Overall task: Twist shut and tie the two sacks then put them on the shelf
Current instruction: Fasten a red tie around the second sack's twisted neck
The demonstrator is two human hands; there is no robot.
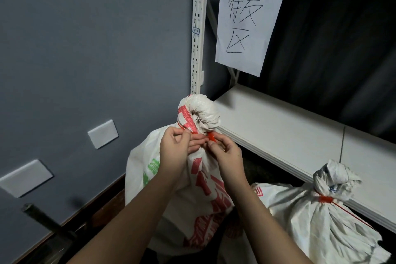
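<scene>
shelf board [285, 135]: bare, open from the front | paper sign [248, 21]: hangs over the bay's upper left | slotted upright [198, 34]: bounds the bay's left side | tied sack [325, 212]: stands against the shelf's front edge, lower right | wall [85, 49]: close on the left

2 sacks [199, 178] [317, 221], 2 red ties [211, 136] [325, 199], 2 hands [174, 152] [228, 155], 1 paper sign [248, 19], 2 wall plates [103, 134] [25, 178].

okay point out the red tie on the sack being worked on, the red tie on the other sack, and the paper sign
Red tie being fastened [212, 136], head view: on its red tab at the twisted neck.
Red tie on the second sack [325, 199], head view: on its clasp at the cinched neck.
Paper sign [246, 21], head view: mid-sheet, among the handwriting.
</scene>
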